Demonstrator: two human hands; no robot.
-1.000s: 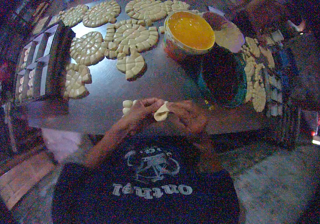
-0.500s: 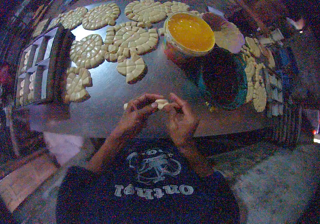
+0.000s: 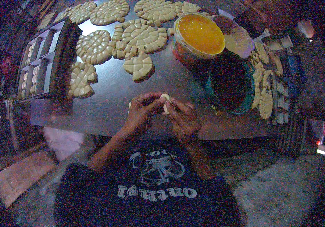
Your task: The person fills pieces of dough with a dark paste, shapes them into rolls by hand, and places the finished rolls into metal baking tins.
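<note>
Between my two hands, just above the near part of the table [image 3: 105, 121], is a small pale piece of dough [image 3: 166, 104], now tilted upright. My left hand [image 3: 142, 112] pinches it from the left with thumb and forefinger. From the right, the fingers of my right hand [image 3: 185, 118] close on the same piece. A second pale bit [image 3: 129, 106] shows at the outer side of my left hand; its hold there is partly hidden. Beyond my hands lies a cut round of similar pale pieces [image 3: 139, 66].
Several rounds of pale segments [image 3: 141, 36] cover the far side. A bucket of orange-yellow stuff [image 3: 200, 34] stands behind a dark teal tub [image 3: 250, 89] at the right. To the left is a divided wooden tray [image 3: 50, 75]. More pale pieces [image 3: 265, 100] lie far right.
The dough piece between my hands has turned from lying flat to nearly upright. My right fingers have folded in closer around it. The whole view has shifted slightly.
</note>
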